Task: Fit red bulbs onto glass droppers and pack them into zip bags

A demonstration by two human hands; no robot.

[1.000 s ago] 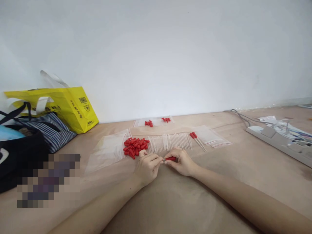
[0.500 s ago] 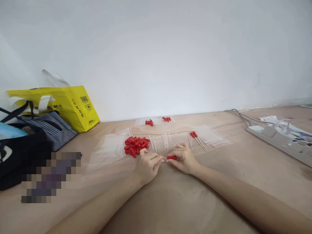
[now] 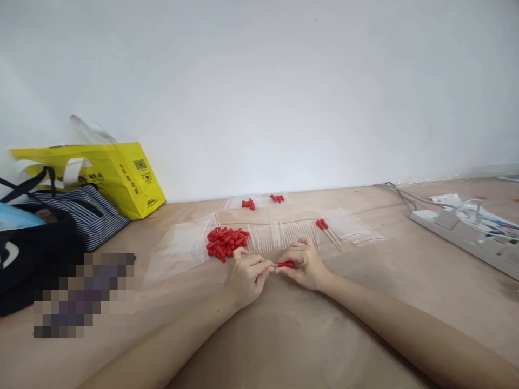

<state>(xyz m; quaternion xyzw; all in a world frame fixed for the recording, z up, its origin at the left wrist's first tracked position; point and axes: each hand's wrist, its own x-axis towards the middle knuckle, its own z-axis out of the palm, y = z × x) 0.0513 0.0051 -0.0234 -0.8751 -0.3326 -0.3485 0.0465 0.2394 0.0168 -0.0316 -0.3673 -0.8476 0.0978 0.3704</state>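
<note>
My left hand [image 3: 250, 274] pinches a thin clear tube, of which only a short piece shows between my hands. In my right hand [image 3: 305, 266] is a red rubber bulb [image 3: 286, 264], its open end at the tube. Behind my left hand lies a pile of red bulbs [image 3: 227, 242] on a clear plastic bag [image 3: 178, 249]. A row of clear tubes [image 3: 298, 233] stretches to the right of the pile. Two tubes with red bulbs fitted [image 3: 322, 223] rest at the row's right end, beside another clear bag [image 3: 357, 226].
Farther back, small red bulbs [image 3: 277, 198] and thin tubes lie on a bag by the wall. A yellow bag [image 3: 121, 178], a striped pouch [image 3: 87, 213] and a black bag [image 3: 44, 259] stand at left. A white power strip [image 3: 458, 237] with cables is at right.
The bulb and both hands have shifted very slightly; my left fingertips are a little nearer the bulb. Both hands keep their hold.
</note>
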